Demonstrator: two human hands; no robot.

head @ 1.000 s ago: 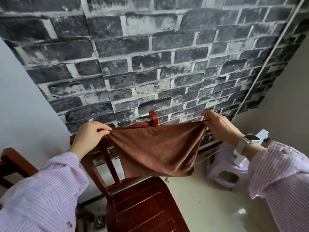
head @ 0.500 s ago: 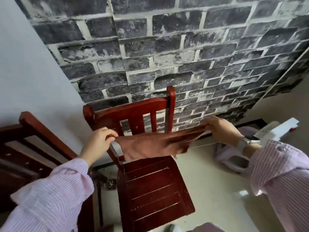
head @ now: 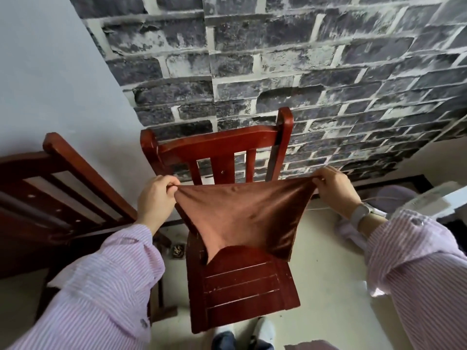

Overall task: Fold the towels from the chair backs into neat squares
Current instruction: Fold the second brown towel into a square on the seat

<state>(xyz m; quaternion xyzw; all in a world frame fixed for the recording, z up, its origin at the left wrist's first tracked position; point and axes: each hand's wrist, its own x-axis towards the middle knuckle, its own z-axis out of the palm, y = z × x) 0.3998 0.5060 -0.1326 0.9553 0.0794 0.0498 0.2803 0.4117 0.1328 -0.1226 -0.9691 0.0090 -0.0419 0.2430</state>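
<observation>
A brown towel (head: pixel 242 213) hangs stretched between my two hands above the seat of a red wooden chair (head: pixel 242 286). My left hand (head: pixel 156 195) pinches its left top corner and my right hand (head: pixel 333 188) pinches its right top corner. The towel's lower edge sags down over the back part of the seat. The chair's backrest (head: pixel 219 145) stands bare behind the towel.
A second red wooden chair (head: pixel 58 188) stands at the left against a pale wall. A grey brick-pattern wall is behind. A lilac plastic stool (head: pixel 394 198) and a white object (head: pixel 429 200) are on the floor at the right. My shoes (head: pixel 242 334) show below the seat.
The towel has come down from backrest height to hang over the seat, spread wider between my hands. The view has tilted downward, showing more of the chair.
</observation>
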